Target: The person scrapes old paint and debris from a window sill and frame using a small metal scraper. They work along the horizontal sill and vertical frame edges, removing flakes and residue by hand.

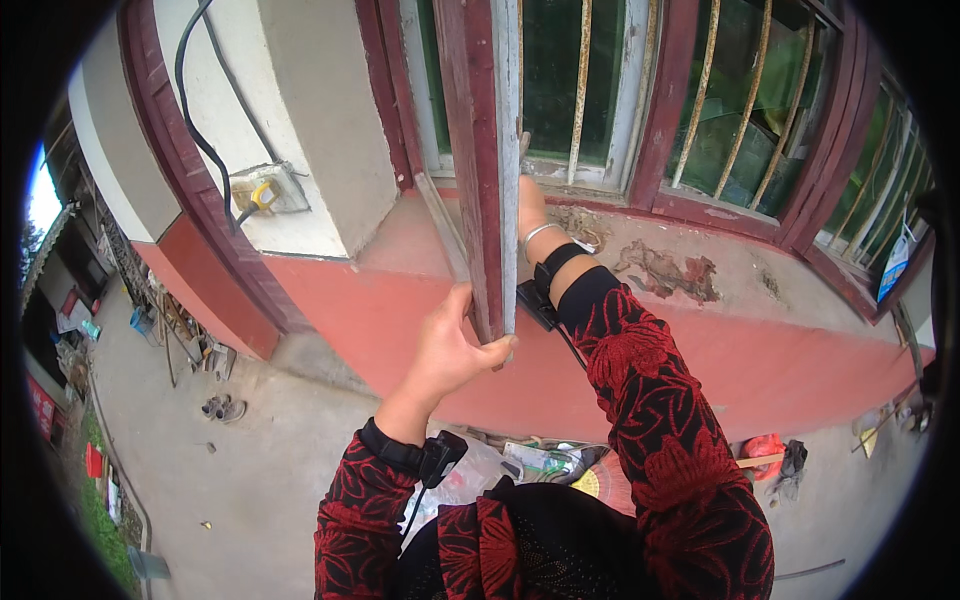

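Note:
An opened window casement with a weathered dark red wooden frame (484, 150) stands nearly edge-on before me. My left hand (450, 345) grips its lower corner, thumb across the bottom edge. On the casement's right side, my right hand (531, 199) reaches up near the wooden sill; its fingers are largely hidden behind the frame, so its hold cannot be made out. Rusty metal bars (581, 90) cross the window behind. A silver bangle (541, 231) circles my right wrist, and black straps sit on both forearms.
A worn concrete ledge (667, 270) runs under the windows. On the wall at left is a socket with a yellow plug (262, 196) and black cable (187, 97). Plastic bags (480, 472) and clutter lie at the wall's foot. A pair of shoes (223, 409) rests on the ground.

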`<state>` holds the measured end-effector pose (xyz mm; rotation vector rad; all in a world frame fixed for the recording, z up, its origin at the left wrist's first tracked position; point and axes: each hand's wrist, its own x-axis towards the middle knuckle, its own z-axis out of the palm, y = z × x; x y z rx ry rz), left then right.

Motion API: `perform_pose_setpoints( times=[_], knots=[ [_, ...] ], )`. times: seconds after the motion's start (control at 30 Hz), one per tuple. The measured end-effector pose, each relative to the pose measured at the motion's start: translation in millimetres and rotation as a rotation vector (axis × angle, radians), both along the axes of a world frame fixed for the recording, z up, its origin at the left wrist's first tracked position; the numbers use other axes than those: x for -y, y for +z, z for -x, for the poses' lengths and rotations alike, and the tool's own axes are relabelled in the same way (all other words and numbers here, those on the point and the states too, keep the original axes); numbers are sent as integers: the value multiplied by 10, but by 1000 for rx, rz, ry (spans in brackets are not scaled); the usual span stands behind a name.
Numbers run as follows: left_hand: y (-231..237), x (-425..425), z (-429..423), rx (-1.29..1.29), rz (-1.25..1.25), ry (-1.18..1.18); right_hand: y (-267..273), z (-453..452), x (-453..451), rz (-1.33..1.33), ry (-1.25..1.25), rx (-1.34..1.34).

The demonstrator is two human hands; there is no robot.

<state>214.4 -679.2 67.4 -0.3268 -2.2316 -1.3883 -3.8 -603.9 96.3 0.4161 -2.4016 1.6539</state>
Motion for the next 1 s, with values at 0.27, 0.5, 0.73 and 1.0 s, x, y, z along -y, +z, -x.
perform_pose_setpoints(
  times=[0.27,0.5,0.73,1.0],
  knots=[
    [61,-12,-27,31,10,-17,227,62,-696,-315,-251,-70],
    [-17,-14,22,-9,17,11,13,-329,-189,120,78,106],
    [20,15,-10,92,31,2,140,-278,-823,-174,-102,61],
    [6,-26,-2,78,-19,-3,-34,-394,-384,-162,-90,-71]
  ],
)
